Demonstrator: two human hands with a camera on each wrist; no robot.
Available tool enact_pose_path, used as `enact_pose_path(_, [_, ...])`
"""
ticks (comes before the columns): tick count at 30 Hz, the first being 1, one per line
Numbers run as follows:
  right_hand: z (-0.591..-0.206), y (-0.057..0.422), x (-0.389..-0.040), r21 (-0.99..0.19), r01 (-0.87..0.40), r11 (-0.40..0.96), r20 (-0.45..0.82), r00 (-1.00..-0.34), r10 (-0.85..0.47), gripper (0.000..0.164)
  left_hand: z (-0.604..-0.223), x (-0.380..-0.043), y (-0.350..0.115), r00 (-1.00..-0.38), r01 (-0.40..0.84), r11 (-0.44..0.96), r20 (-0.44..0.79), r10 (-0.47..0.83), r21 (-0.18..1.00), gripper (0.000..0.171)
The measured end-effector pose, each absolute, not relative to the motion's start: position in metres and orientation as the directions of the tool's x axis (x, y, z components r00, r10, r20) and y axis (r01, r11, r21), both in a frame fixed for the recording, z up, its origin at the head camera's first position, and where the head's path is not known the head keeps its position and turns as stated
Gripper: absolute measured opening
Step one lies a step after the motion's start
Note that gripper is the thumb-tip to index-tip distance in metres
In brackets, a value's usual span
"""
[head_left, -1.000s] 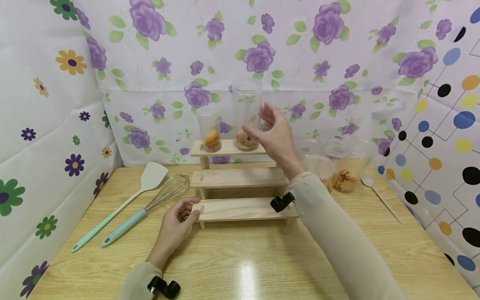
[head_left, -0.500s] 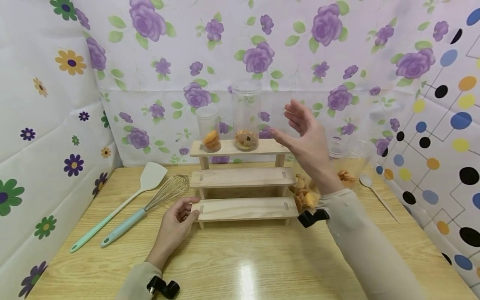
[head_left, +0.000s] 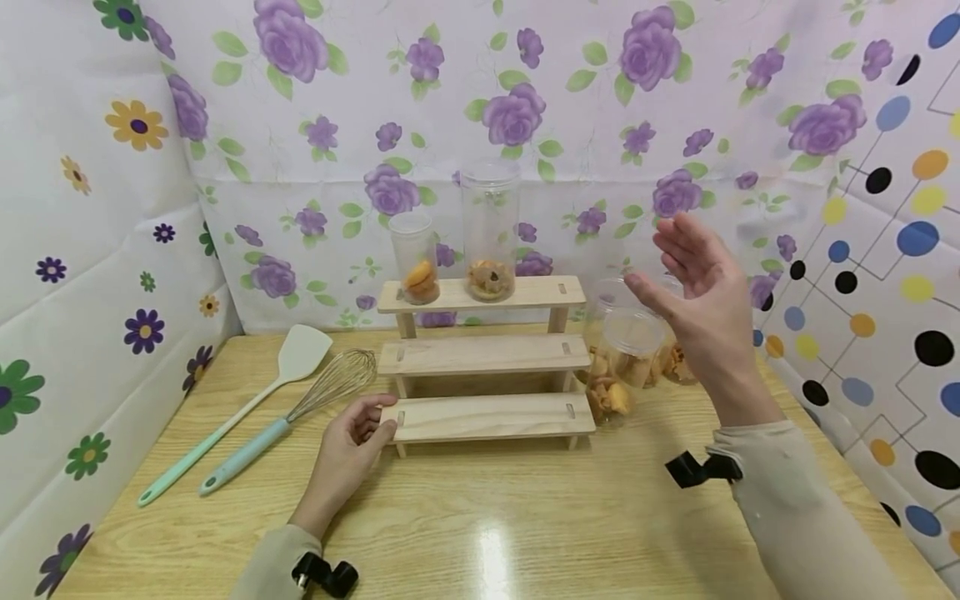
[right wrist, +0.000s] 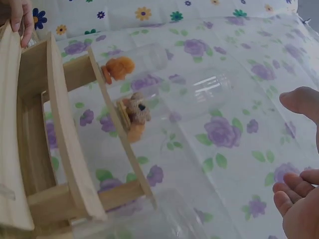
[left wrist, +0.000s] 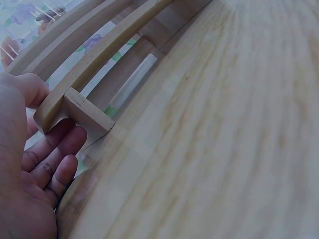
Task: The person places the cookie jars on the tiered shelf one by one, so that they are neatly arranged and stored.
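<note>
At the front left end of a three-step wooden rack (head_left: 483,357), my left hand (head_left: 352,442) grips the lowest board, with the thumb over its end and fingers curled under it in the left wrist view. On the top board stand a short clear jar (head_left: 414,246) with orange pieces and a tall clear jar (head_left: 490,229) with brownish pieces at its bottom. My right hand (head_left: 708,304) is raised to the right of the rack, fingers spread from the thumb, holding nothing. It overlaps part of a group of clear jars (head_left: 617,398) with orange-brown pieces.
Left of the rack, a white spatula (head_left: 303,352) with a mint handle and a whisk (head_left: 337,383) with a blue handle lie on the wooden table (head_left: 450,525). Flowered cloth (head_left: 345,125) hangs close behind the rack; dotted cloth (head_left: 915,333) borders the right side.
My right hand has moved away from the tall jar, rightward over the group of jars. The tall jar stays on the top board. My left hand has kept its place.
</note>
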State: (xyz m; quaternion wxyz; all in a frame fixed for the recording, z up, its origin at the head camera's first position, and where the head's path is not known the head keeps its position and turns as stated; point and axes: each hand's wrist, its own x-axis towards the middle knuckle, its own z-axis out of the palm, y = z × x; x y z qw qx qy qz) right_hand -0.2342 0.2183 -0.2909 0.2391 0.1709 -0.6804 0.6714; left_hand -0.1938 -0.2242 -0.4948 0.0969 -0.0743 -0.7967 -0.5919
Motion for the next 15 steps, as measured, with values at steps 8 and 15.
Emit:
enact_pose_path(8, [-0.327, 0.241, -0.224, -0.816, -0.577, -0.034, 0.571, -0.814, 0.105, 0.086, -0.496, -0.193, -0.226, -0.969, 0.241, 0.284, 0.248, 0.012, 0.928, 0.028])
enact_pose_path(15, [-0.367, 0.25, -0.218, -0.831, -0.556, -0.019, 0.55, -0.827, 0.117, 0.086, -0.495, -0.194, -0.225, -0.969, 0.239, 0.285, 0.249, 0.003, 0.928, 0.028])
